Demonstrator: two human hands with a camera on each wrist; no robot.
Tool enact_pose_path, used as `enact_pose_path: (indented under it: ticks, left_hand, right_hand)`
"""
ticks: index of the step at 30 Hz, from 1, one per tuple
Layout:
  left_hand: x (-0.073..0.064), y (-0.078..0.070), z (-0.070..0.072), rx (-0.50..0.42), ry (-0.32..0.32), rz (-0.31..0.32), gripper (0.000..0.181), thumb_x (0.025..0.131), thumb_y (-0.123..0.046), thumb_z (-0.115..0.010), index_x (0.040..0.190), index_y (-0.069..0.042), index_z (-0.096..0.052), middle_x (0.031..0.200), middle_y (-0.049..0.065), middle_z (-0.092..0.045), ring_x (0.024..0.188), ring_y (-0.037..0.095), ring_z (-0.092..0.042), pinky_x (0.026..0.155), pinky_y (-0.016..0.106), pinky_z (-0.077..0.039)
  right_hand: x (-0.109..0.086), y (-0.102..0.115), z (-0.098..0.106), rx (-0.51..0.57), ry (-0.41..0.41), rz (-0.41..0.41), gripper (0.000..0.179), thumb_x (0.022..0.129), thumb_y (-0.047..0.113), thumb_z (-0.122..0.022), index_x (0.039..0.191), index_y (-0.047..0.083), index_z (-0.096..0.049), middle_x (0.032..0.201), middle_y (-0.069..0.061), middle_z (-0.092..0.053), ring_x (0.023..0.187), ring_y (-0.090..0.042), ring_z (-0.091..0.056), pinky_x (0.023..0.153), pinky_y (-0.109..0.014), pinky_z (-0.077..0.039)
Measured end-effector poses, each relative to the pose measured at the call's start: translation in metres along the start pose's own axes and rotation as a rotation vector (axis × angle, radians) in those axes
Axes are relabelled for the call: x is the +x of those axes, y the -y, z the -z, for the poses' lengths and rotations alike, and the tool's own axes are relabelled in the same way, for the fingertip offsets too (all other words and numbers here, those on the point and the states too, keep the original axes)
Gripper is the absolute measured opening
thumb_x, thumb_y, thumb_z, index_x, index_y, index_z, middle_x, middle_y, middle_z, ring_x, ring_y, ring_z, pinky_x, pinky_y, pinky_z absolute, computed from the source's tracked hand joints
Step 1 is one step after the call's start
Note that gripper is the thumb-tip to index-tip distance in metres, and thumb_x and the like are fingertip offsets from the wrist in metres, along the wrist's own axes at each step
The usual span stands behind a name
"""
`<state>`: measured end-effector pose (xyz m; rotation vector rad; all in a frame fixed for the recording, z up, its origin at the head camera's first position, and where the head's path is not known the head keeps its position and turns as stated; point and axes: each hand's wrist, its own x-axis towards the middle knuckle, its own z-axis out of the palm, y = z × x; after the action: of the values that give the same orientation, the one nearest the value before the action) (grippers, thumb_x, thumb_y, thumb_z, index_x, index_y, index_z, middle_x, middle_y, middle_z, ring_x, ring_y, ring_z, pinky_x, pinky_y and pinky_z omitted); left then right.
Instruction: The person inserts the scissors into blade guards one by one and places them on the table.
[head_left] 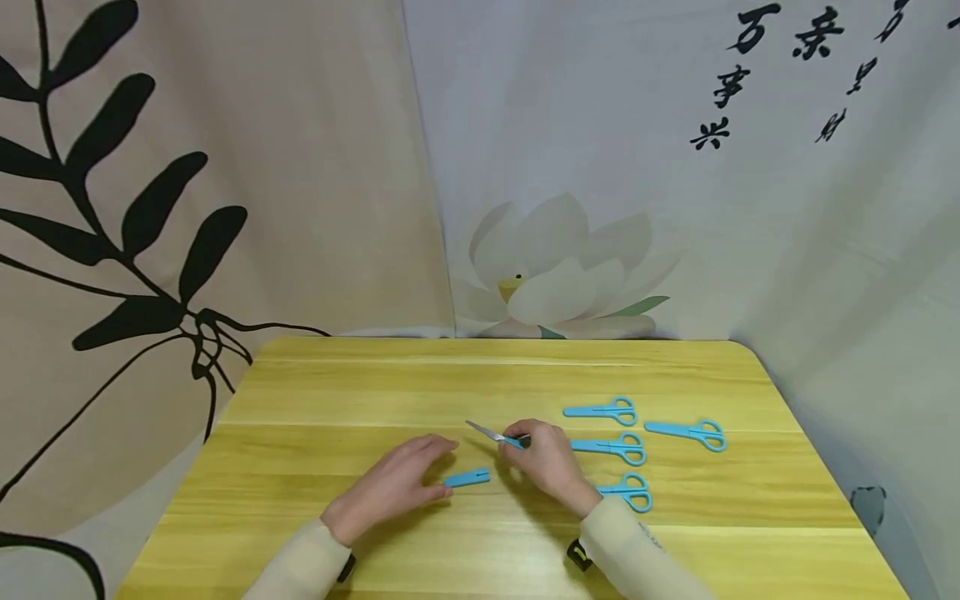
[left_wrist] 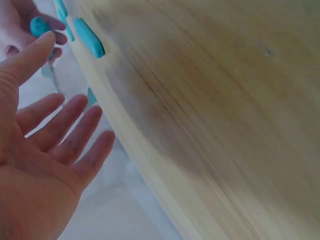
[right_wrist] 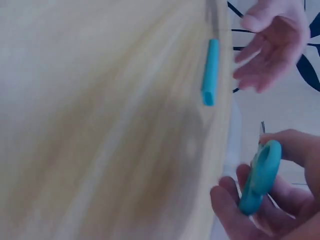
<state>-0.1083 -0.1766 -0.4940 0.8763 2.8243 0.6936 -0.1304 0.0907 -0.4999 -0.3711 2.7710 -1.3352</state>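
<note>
A small pair of blue-handled scissors (head_left: 486, 431) is held by the handles in my right hand (head_left: 551, 467), its bare metal blades pointing left above the table. In the right wrist view the fingers curl round the scissors' handle loops (right_wrist: 265, 167). A blue blade cover (head_left: 467, 478) lies on the wood between the hands, off the scissors. My left hand (head_left: 393, 483) hovers just left of the cover with thumb and fingers spread. The left wrist view shows nothing in its palm (left_wrist: 37, 195).
Several more blue scissors in their covers lie right of my right hand: one at the back (head_left: 602, 411), one far right (head_left: 688, 432), others (head_left: 611, 447) partly behind the hand and sleeve. The wooden table (head_left: 375, 383) ends at a printed curtain (head_left: 337, 167).
</note>
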Motion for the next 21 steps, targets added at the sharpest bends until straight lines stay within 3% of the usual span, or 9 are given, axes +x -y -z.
enact_pose_path:
  ticks: [7,12,21]
  left_hand:
    - [0.017,0.000,-0.005,-0.021,0.095,-0.051,0.052,0.090,-0.032,-0.083,0.133,-0.007,-0.067,0.123,0.002,-0.066,0.107,0.015,-0.061,0.092,0.035,-0.056]
    - [0.028,0.000,-0.011,0.014,0.135,-0.097,0.047,0.089,-0.037,-0.084,0.125,-0.009,-0.071,0.111,-0.004,-0.064,0.090,0.005,-0.054,0.081,0.025,-0.052]
    - [0.040,0.001,-0.018,-0.016,0.161,-0.140,0.026,0.089,-0.026,-0.085,0.110,-0.013,-0.076,0.102,-0.008,-0.062,0.088,0.003,-0.055,0.080,0.023,-0.053]
  right_hand:
    - [-0.004,0.000,0.019,0.062,0.046,0.009,0.012,0.095,0.022,-0.076,0.102,0.013,-0.078,0.094,0.004,-0.075,0.082,-0.010,-0.067,0.067,-0.028,-0.056]
    - [-0.008,0.001,0.028,0.123,0.069,-0.014,0.019,0.096,0.025,-0.076,0.108,0.011,-0.077,0.099,0.002,-0.075,0.089,-0.016,-0.070,0.068,-0.029,-0.058]
    - [-0.012,0.001,0.041,0.149,0.094,0.014,0.019,0.096,0.025,-0.075,0.108,0.011,-0.076,0.096,0.004,-0.075,0.090,-0.014,-0.068,0.073,-0.028,-0.057]
